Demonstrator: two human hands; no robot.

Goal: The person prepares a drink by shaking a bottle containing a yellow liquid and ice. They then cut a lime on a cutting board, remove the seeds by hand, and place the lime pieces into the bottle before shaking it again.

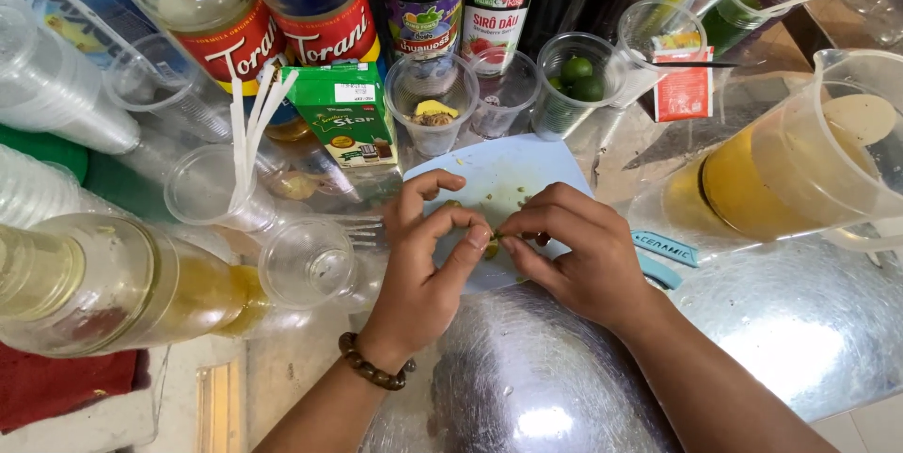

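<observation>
The small green fruit piece (pixel 491 248) sits pinched between the fingertips of your left hand (pixel 425 270) and right hand (pixel 581 254), both closed narrowly on it just above the pale blue cutting board (pixel 503 171). Keep it low over that board and work with the fingertips only, so bits drop on the board rather than the shiny metal counter (pixel 800 321). Behind stand a cup of whole limes (pixel 576 81) and a jug of amber liquid (pixel 800 161).

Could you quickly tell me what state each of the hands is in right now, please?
Left hand: fingers curled, pinching a small greenish piece over the light blue cutting board.
Right hand: closed, pinching the same piece from the other side.
</observation>
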